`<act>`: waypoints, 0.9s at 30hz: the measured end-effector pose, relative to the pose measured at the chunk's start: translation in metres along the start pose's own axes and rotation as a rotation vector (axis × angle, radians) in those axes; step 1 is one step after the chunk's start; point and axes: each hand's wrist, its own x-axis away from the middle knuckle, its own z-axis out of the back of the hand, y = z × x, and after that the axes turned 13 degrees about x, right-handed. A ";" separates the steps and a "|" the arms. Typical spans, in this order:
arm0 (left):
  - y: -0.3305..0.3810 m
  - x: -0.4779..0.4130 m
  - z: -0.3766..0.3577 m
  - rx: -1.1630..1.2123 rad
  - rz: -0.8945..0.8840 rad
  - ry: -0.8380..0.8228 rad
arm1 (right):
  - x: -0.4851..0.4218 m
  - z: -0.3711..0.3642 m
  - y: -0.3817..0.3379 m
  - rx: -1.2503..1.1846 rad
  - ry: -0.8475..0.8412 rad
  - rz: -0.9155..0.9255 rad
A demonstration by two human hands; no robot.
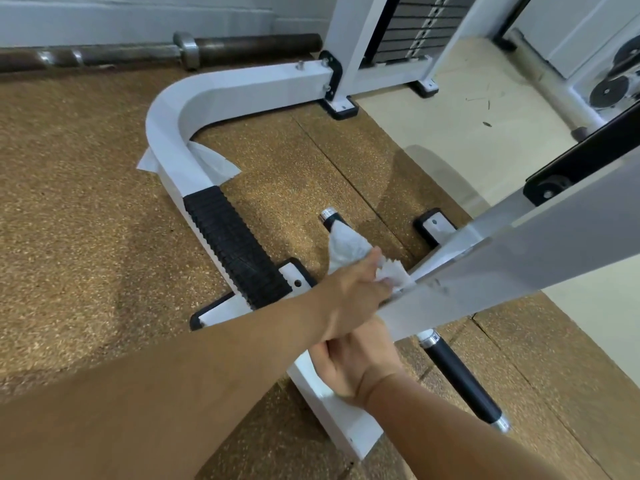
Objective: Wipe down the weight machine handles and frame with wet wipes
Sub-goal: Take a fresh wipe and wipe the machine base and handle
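Here, crumpled wet wipe (349,249) around black handle (330,219)

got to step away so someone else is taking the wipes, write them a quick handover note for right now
Left hand: pressing a wet wipe around the far handle, at its joint with the grey arm.
Right hand: under the grey arm, near the white base frame; whether it grips anything cannot be told.
Near handle: bare, no wipe on it.
Loose white sheet lies tucked under the curved frame tube; it may be a used wipe.
Done: cannot be judged.
Left: near handle, arm, frame.
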 end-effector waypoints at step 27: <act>0.059 0.187 0.177 0.416 0.013 0.490 | -0.084 0.157 -0.132 -0.738 -0.156 -0.248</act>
